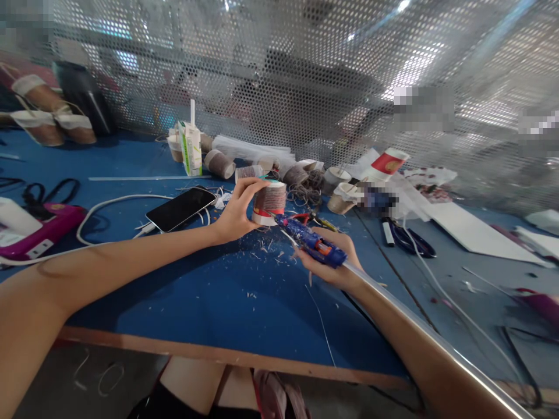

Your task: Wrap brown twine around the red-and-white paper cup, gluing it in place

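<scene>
Left grip (239, 210) curved firmly round a cord-wrapped paper cup (269, 201), interior hidden, over the desk (174, 314) well back from its front edge; right grip (328, 269) wrapped round a blue glue gun (305, 236), nozzle at cup's side; drink carton (191, 150) behind, white stick (193, 112) upright.

Glossy plastic glue gun (308, 237), paper cup (263, 220) (rough cord (273, 199))
</scene>
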A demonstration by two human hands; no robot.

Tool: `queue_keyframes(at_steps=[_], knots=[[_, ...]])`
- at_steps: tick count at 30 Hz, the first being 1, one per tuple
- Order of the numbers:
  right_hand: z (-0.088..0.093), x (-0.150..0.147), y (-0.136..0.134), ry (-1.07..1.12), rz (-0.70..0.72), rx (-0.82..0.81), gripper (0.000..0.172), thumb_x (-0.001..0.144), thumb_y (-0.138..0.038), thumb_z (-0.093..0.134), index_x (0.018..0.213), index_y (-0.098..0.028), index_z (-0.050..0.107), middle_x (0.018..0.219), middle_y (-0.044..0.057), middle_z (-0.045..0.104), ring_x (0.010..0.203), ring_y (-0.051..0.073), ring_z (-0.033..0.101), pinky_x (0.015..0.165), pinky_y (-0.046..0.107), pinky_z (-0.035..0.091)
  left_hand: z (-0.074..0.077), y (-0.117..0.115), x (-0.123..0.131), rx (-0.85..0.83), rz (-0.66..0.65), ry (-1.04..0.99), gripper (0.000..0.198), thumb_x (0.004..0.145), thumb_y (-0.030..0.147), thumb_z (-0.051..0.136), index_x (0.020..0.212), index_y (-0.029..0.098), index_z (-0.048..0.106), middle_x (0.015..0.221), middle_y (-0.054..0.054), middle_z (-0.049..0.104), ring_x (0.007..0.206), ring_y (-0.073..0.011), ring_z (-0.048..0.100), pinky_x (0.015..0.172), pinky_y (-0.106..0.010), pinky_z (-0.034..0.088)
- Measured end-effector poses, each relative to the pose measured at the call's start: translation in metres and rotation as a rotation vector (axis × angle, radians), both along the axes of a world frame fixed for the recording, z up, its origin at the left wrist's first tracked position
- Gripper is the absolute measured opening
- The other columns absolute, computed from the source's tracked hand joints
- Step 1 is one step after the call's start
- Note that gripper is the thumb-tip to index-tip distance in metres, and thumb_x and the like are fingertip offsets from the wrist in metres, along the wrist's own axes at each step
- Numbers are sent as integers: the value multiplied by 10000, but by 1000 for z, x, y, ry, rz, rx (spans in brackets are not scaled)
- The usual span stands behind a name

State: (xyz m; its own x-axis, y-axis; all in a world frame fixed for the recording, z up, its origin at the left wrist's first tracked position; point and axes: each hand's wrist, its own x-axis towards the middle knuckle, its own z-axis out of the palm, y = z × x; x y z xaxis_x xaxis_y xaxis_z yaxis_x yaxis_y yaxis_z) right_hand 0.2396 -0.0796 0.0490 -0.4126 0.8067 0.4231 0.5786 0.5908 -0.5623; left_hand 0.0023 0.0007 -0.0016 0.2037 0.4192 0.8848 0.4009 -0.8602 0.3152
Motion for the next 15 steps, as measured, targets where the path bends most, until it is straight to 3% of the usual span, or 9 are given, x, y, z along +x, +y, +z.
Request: queue_keyframes(at_steps=[15], knots=[[-1, -4, -4, 9, -54, 8, 224, 737, -395, 653, 643, -214, 559, 572, 1, 577, 514, 124, 477, 489, 266, 398, 0, 1, 0, -13, -14, -1, 782, 715, 217, 829, 1361, 316, 398, 1259, -74, 467, 1227, -287, 516, 1087, -519, 485]])
